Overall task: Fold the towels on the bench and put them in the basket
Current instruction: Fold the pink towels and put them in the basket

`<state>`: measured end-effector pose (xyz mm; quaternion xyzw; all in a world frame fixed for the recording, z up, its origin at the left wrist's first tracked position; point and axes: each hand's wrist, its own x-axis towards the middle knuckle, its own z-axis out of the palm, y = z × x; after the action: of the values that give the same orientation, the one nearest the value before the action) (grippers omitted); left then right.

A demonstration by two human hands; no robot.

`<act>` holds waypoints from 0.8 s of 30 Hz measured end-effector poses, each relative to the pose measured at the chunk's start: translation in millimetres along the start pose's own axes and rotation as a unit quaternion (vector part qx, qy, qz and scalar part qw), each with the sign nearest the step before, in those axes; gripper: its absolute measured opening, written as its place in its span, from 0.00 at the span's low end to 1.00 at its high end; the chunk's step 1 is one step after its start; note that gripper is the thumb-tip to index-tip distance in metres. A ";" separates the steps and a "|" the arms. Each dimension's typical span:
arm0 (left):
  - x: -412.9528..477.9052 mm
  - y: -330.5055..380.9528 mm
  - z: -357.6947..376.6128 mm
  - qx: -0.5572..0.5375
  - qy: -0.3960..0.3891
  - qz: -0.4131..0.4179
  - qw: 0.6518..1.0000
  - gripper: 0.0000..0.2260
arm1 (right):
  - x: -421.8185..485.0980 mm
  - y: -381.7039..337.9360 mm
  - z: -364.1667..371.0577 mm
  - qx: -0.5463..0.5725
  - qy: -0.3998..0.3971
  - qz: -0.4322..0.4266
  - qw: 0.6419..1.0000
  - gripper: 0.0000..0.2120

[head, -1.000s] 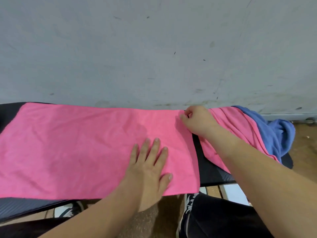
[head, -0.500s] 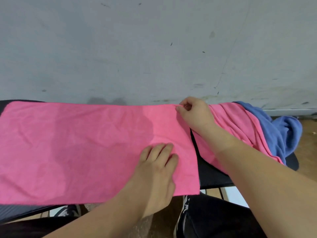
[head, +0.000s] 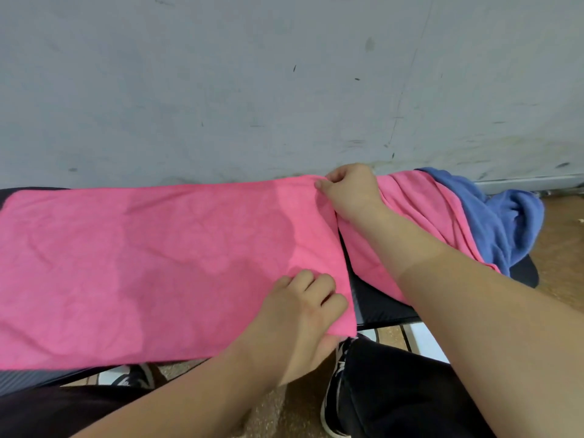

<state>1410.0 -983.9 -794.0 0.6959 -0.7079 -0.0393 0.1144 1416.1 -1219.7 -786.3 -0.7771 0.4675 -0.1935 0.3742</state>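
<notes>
Since a second ago the left hand (head: 303,311) has slid to the near right corner of the spread pink towel (head: 158,263) and curled round it. The right hand (head: 349,191) pinches its far right corner, likely both set to fold leftward. Right of that towel, another pink towel (head: 420,210) and a blue towel (head: 505,222) lie heaped on the black surface (head: 379,305), below a scuffed grey wall (head: 284,90).

Single view: wide-angle camera worn on head. Positioned at near long side of bench (head: 379,308), very close, angled forward and down across it. Faces grey wall (head: 284,90) directly behind bench; wall fills upper half. Pink towel (head: 142,263) on bench spans most of width. Left forearm (head: 189,399), right forearm (head: 474,295) enter from bottom edge. Dark trouser leg (head: 410,390), shoe (head: 333,396) below bench's near edge.
</notes>
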 end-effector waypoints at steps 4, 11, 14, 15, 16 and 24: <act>0.0 -4.7 -8.0 -0.168 0.043 -0.066 0.983 0.08 | -1.5 -4.6 -1.1 0.037 0.019 -0.016 0.999 0.03; 2.3 21.1 -26.7 -0.302 0.051 -0.129 0.943 0.18 | -5.3 -5.1 -13.7 0.081 0.062 -0.014 0.995 0.05; 7.3 39.4 -34.5 -0.414 0.061 -0.143 0.897 0.12 | -8.0 -3.8 -28.3 0.108 0.089 -0.001 0.990 0.05; 8.0 43.2 -36.9 -0.458 0.058 -0.150 0.874 0.10 | -9.0 -2.7 -33.1 0.117 0.095 0.002 0.989 0.06; 8.0 45.5 -40.1 -0.494 0.059 -0.159 0.853 0.08 | -10.6 -2.1 -37.8 0.126 0.099 0.004 0.987 0.06; -37.4 14.6 -67.1 -0.444 0.113 -0.242 0.855 0.13 | -40.5 -50.8 -41.5 0.212 0.070 -0.011 0.975 0.09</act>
<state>1410.5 -939.3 -729.7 0.7202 -0.4064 -0.2972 0.4773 1398.9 -1186.7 -718.8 -0.6695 0.4324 -0.3465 0.4947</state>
